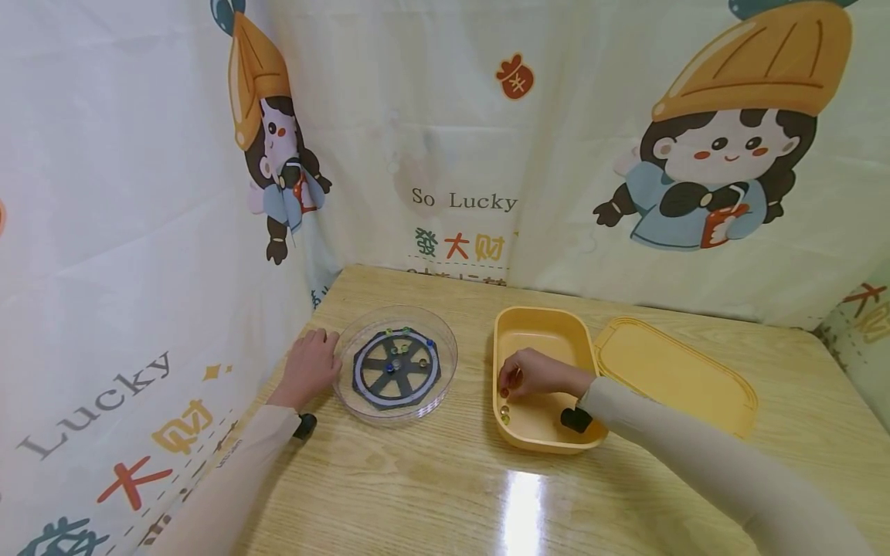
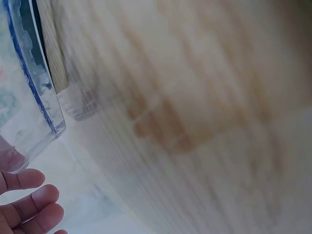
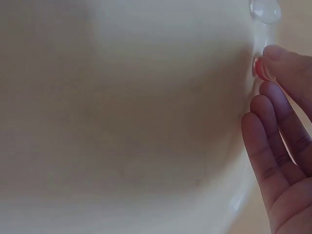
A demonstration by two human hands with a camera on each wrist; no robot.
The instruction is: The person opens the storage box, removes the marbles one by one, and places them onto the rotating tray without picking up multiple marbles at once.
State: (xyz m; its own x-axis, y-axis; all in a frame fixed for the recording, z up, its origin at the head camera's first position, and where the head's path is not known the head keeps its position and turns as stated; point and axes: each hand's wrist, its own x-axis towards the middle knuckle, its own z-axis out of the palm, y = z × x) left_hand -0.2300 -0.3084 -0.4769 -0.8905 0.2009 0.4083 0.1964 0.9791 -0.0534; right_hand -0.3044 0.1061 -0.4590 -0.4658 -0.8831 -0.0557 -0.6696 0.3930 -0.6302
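Inside a yellow plastic box (image 1: 549,318), my right hand (image 1: 534,372) pinches a red marble (image 3: 263,69) between thumb and forefinger, close against the wall. A pale marble (image 3: 266,10) lies just past it in the right wrist view. In the head view, more marbles (image 1: 504,415) sit along the box's left side. My left hand (image 1: 314,361) rests beside a round clear dish (image 1: 450,369), touching its left side with the fingers loosely bent. Within the dish lies a dark wheel-shaped piece (image 1: 375,384) with a pale ring, and several glass marbles (image 1: 405,330) on and around it.
A flat yellow lid (image 1: 681,374) lies right of the box, close to its rim. The wooden table (image 1: 389,494) extends in front of the dish and box. Printed cloth (image 1: 445,139) hangs behind the table and along its left side.
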